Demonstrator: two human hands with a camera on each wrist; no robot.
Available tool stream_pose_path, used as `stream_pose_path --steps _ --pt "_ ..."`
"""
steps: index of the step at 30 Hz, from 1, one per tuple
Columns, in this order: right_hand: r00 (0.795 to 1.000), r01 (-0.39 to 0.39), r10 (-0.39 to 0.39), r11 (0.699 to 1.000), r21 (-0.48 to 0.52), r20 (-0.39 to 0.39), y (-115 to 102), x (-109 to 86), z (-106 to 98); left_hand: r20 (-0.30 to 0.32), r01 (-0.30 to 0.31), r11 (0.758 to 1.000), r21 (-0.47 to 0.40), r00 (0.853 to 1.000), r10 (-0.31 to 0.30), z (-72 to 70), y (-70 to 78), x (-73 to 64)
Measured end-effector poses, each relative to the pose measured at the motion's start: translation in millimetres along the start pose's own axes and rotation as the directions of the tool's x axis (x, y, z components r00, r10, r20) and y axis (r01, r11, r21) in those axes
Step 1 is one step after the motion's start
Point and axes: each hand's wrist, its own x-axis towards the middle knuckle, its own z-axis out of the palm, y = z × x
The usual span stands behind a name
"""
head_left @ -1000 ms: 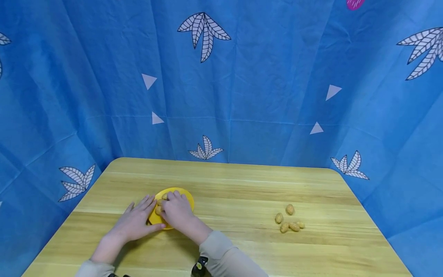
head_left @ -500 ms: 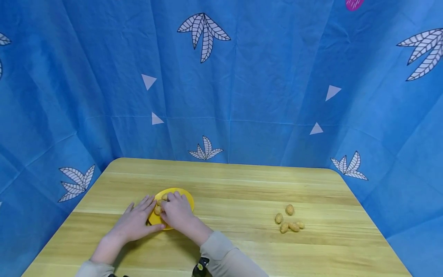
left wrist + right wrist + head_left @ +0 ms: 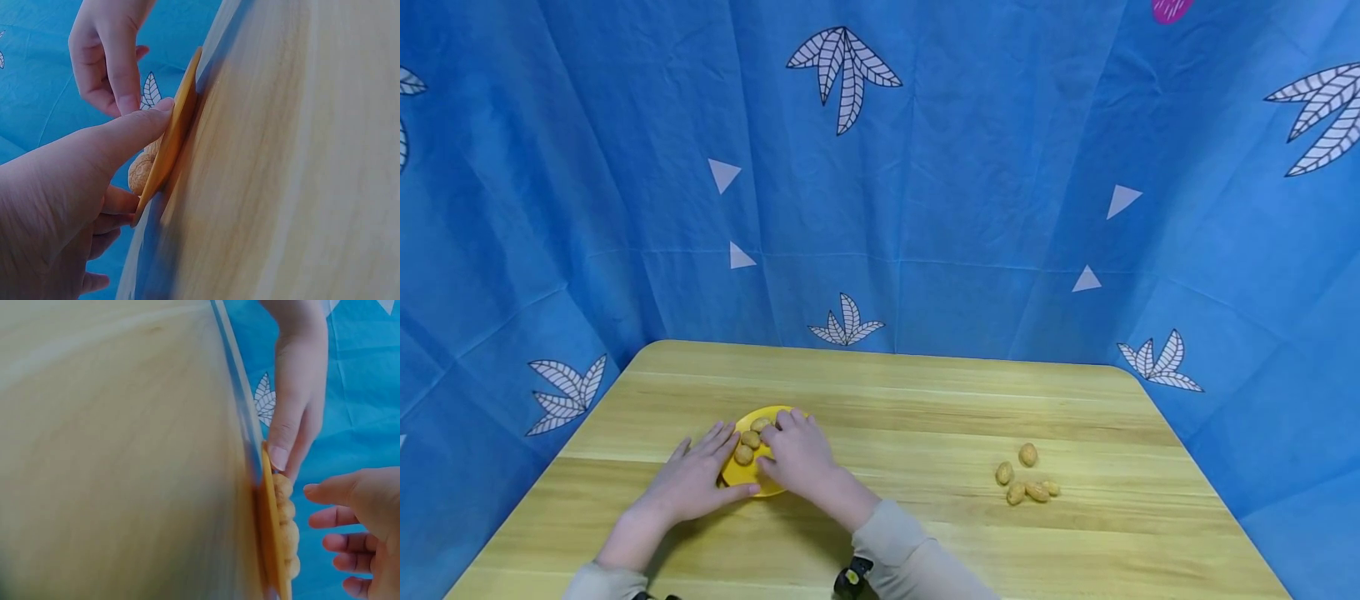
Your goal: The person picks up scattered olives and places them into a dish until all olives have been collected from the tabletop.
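Observation:
A shallow yellow plate (image 3: 741,475) stands on the table, with several tan, wrinkled nuts in their shells (image 3: 744,454) on it. They look like walnuts. My left hand (image 3: 692,482) touches the plate's left and near rim, its fingers straight and the thumb spread; the thumb lies along the rim in the left wrist view. Just over the plate's right side is my right hand (image 3: 801,457). Its fingers (image 3: 334,517) are loosely bent and apart from the thumb in the right wrist view, with nothing between them. Part of the plate is hidden under this hand.
Several more tan nuts (image 3: 1017,492) lie loose on the right of the wooden table (image 3: 895,417), some of them longer in shape. Behind and beside the table hangs a blue curtain (image 3: 970,208) with white leaf prints.
My right hand has drawn back a little to the right, uncovering more of the nuts on the plate. The left hand and the loose nuts have stayed in place.

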Motion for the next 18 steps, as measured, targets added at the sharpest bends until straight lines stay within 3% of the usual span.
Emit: stream_pose_path --steps 18 --pt "0.997 -0.053 0.056 0.997 0.051 -0.052 33 -26.1 -15 0.028 0.014 1.000 -0.013 1.000 -0.014 -0.1 0.6 1.4"
